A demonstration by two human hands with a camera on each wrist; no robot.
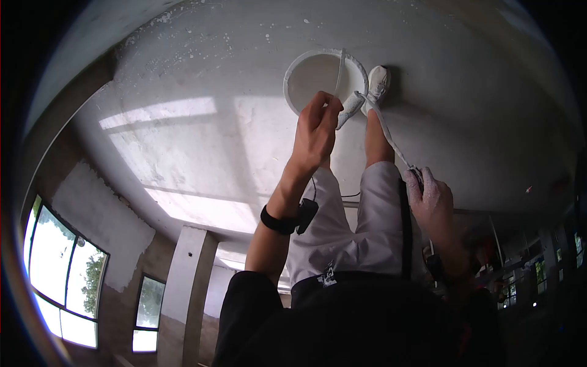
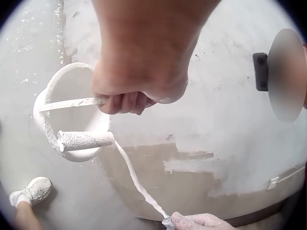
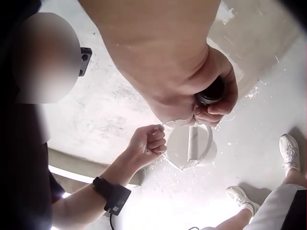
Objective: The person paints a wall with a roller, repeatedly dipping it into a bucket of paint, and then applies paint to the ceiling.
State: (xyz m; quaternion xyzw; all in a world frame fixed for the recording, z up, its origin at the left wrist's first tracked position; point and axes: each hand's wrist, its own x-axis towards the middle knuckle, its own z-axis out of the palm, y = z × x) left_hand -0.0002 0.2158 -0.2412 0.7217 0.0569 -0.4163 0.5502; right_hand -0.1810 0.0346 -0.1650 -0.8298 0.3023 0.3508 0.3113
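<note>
A white bucket [image 1: 287,79] with a paint-crusted rim stands on the floor in front of the person. My left hand [image 1: 316,131] holds its thin, paint-coated handle [image 1: 340,70], fingers curled round it above the near rim. Across the bucket's side lies a paint roller [image 2: 86,140], its sleeve thick with white paint and overlapping the rim. From the roller a white-coated rod [image 2: 136,179] runs back to my right hand [image 1: 434,199], which grips the roller's grip. The dark end of that grip [image 3: 212,91] shows between thumb and fingers in the right wrist view. White paint speckles this hand.
A white shoe [image 1: 378,82] stands right beside the bucket. Paint splashes [image 1: 232,30] dot the grey floor. A bare brownish patch [image 2: 153,167] shows beyond the roller rod. Windows [image 1: 61,257] and a pillar [image 1: 189,269] are at the left.
</note>
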